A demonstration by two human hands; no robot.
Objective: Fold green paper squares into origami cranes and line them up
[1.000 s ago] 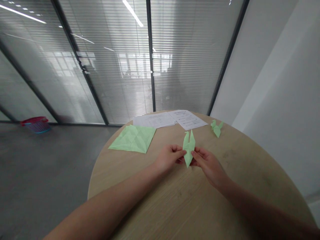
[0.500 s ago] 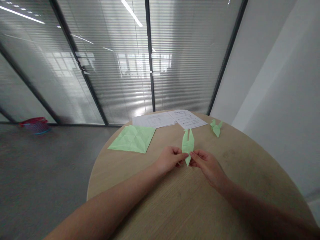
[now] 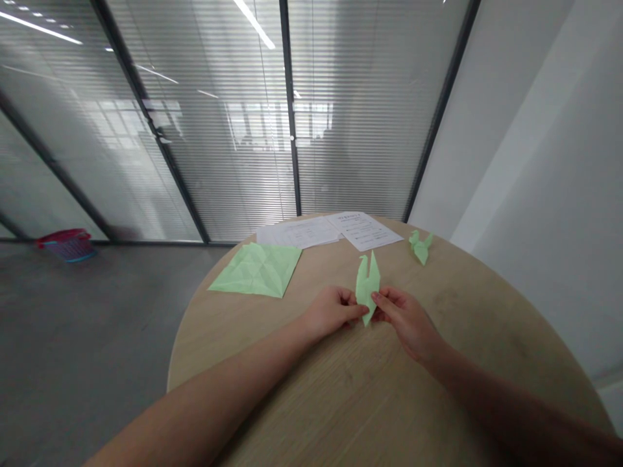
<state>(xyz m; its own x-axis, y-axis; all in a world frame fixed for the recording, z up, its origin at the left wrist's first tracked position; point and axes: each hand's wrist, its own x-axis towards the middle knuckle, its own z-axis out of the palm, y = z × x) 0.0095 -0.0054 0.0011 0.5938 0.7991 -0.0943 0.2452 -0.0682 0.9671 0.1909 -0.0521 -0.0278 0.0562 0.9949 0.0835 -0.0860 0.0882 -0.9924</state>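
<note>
A folded light green paper figure (image 3: 368,288), narrow, with two upright points at the top and one point at the bottom, is held between my hands. My left hand (image 3: 335,307) pinches its lower left edge, thumb in front. On the other side, my right hand (image 3: 402,318) grips the right edge between thumb and fingers. One of the upper points ends in a small bent tip. The fingers behind the paper are partly hidden. To the left lies a creased green paper sheet (image 3: 256,269), opened out on the table.
A finished-looking green origami figure (image 3: 421,248) stands at the right back of the round wooden table (image 3: 311,415). Printed white sheets (image 3: 365,230) lie along its far edge. Beyond are glass panels with blinds (image 3: 233,175); a red and blue basket (image 3: 68,245) sits on the floor.
The paper figure has turned slightly between my hands, its upper points leaning a little to the right. My left thumb has slid slightly lower on it.
</note>
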